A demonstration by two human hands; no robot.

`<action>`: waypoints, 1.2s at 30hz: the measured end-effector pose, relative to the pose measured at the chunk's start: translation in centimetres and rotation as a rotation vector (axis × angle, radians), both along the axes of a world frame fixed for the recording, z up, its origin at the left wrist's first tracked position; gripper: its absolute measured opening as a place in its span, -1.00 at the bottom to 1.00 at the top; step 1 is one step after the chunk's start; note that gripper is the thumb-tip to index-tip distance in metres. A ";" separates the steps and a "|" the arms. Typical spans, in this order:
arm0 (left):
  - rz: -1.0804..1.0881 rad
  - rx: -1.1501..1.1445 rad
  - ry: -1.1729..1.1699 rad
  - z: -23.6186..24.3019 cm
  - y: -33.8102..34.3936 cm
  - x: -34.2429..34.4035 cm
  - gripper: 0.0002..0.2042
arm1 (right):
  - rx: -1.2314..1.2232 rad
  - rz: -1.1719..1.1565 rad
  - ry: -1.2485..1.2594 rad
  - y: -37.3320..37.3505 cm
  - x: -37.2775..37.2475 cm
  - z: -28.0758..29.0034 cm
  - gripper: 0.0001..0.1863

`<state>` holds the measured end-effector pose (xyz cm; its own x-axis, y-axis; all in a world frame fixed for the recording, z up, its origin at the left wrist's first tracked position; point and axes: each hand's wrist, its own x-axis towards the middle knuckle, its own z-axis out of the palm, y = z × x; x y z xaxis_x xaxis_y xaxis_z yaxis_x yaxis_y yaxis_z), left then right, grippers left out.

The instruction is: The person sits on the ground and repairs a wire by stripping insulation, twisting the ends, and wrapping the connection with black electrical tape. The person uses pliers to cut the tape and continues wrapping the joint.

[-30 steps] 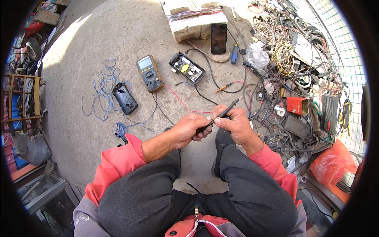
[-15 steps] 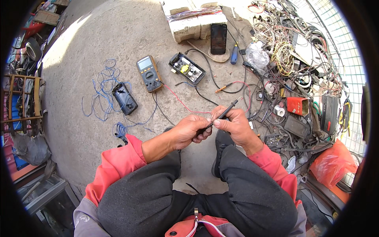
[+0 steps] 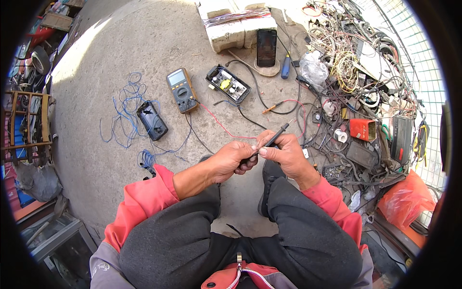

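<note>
Black probe (image 3: 278,134) has shifted slightly — both hands (image 3: 289,155) curled closed around it.

A rough grey concrete floor (image 3: 86,111) spreads across the middle, mostly in soft shade, with a bright band of sunlight (image 3: 79,45) curving over its upper left. Pale wire mesh (image 3: 417,48) bounds the right side, bright behind its grid. At left stand a brown slatted frame (image 3: 46,118) and, lower, a grey-framed panel (image 3: 55,238).

The black probe (image 3: 278,135) seems to have dipped slightly bodyward
</note>
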<state>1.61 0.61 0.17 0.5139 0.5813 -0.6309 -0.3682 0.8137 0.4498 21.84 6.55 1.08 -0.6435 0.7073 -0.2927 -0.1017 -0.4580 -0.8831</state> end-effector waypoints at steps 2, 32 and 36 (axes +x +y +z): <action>0.001 0.004 0.000 0.0 0.0 0.0 -0.69 | -0.001 0.005 -0.003 0.0 0.0 0.1 -0.88; 0.060 -0.001 0.018 0.0 0.1 0.3 -0.66 | -0.017 -0.053 0.016 0.0 0.3 -0.8 -0.86; 0.091 0.032 0.011 0.1 0.2 0.5 -0.70 | -0.060 -0.081 0.018 0.0 0.4 -0.9 -0.86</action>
<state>2.06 0.79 0.31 0.4510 0.6455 -0.6163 -0.4353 0.7620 0.4795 22.24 6.50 0.15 -0.5901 0.7388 -0.3254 -0.1559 -0.4998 -0.8520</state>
